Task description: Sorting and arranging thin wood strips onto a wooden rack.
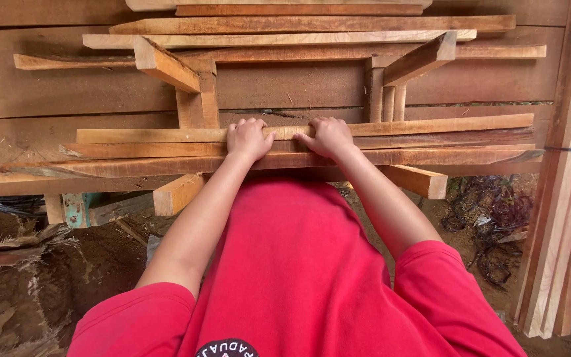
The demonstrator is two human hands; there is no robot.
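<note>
Both my hands rest side by side on a long thin wooden strip (431,125) that lies across a stack of similar strips. My left hand (247,139) curls its fingers over the strip's far edge near its middle. My right hand (328,135) grips the same strip just to the right, fingers wrapped over it. Beneath it lie two more long strips (444,156), all carried by two short wooden cross beams (177,192). My red shirt fills the lower middle of the view.
More strips and cross pieces (299,39) are stacked beyond, over wide brown planks (67,86). A bundle of upright pale laths (570,218) stands at the right. Dirt ground with dark tangled scrap (497,218) lies below, wood scraps at the left.
</note>
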